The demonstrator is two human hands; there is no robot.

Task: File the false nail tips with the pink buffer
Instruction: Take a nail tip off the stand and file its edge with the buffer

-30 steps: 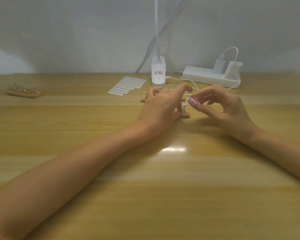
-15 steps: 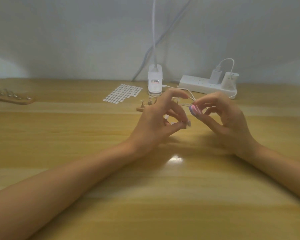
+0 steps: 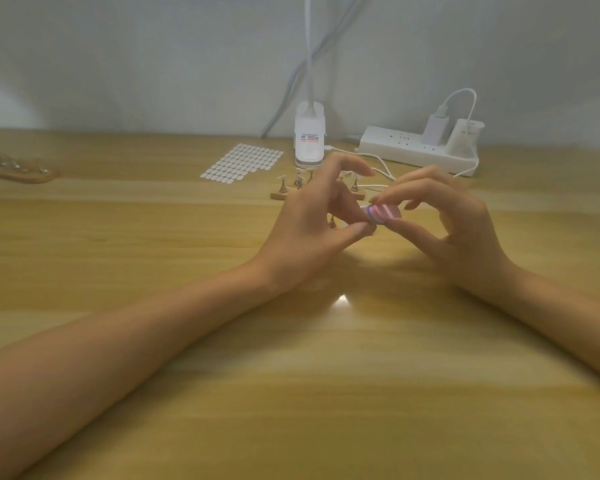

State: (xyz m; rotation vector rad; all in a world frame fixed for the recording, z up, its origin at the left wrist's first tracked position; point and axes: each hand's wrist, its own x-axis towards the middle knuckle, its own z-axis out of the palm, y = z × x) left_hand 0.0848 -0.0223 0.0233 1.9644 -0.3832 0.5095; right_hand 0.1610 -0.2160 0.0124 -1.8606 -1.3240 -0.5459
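Observation:
My right hand [image 3: 454, 226] pinches a small pink buffer block [image 3: 383, 214] with white and purple layers, between thumb and fingers. My left hand [image 3: 317, 223] is raised just left of it and pinches a small metal peg [image 3: 332, 222] that carries a false nail tip, mostly hidden by my thumb. The buffer's end touches the spot where my left thumb and fingers meet. Behind my hands a wooden strip [image 3: 281, 195] holds several more pegs with nail tips.
A sheet of white adhesive tabs [image 3: 243, 164] lies at the back, beside a white lamp base [image 3: 309, 140]. A white power strip [image 3: 420, 148] with chargers and cables sits at the back right. Another wooden nail stand [image 3: 18, 169] lies far left.
My left hand lifted a peg off the wooden strip and brought it toward me. The buffer in my right hand has come against it. The view tilted slightly.

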